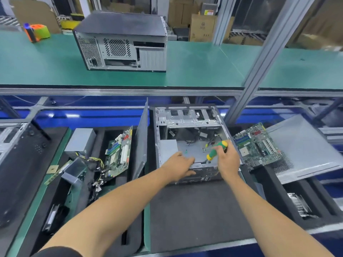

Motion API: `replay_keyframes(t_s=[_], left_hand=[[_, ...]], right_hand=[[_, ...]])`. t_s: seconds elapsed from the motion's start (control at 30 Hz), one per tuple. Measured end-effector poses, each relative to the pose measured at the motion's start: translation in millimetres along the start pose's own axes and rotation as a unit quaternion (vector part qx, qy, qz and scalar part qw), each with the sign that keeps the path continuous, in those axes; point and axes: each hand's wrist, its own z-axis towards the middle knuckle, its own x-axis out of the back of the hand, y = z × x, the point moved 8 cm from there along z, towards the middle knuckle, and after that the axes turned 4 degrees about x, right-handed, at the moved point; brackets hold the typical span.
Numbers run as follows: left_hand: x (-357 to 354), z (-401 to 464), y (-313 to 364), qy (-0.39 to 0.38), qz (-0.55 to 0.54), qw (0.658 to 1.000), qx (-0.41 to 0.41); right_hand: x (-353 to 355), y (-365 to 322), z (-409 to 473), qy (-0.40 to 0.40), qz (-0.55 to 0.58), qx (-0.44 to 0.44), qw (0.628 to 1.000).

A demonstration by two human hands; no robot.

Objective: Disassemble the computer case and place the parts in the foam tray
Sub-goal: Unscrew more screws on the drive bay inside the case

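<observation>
While the right hand grips the green-and-yellow screwdriver with fingers curled round the handle, its tip points down at the near inner edge of the open computer case; the tip itself is hidden behind the case wall, so I cannot tell whether it sits in a screw. Left hand lies flat on the near rim of the case, fingers straight and fairly close together, bracing rather than gripping.

Case sits on the dark foam mat, side open upward, mostly stripped; loose cables remain inside near the screwdriver.

Risks, as I judge them:
- driver slips off the screw head if the tip is not seated; left fingers are just beside the shaft and would take the hit;
- a flat palm gives weak hold; torque could slide the case on the foam;
- a freed screw could drop under the cables or into the chassis floor; hard to find;
- shaft may snag the cables on withdrawal;
- motherboard to the right leans on the grey side panel, which looks tilted over the foam tray; an elbow bump could tip both;
- second side panel stands on edge just left of the case, near the left forearm; it could fall onto the motherboard in the left tray.
</observation>
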Motion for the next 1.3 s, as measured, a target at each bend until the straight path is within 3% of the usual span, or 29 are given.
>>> replay_keyframes(t_s=[0.27,0.63,1.3], left_hand=[[-4.9,3.1,-1.7,0.003,-0.024,1.000,-0.007],[0.1,-8.3,14.8,0.012,-0.030,0.999,-0.001],[-8.3,-50.5,66.5,-0.075,0.024,0.997,-0.022]], right_hand=[[-13.2,13.9,13.3,-0.060,-0.039,0.024,0.997],[-18.5,41.0,15.9,-0.124,-0.002,0.013,0.992],[-6.0,42.5,41.5,-0.171,-0.039,0.067,0.982]])
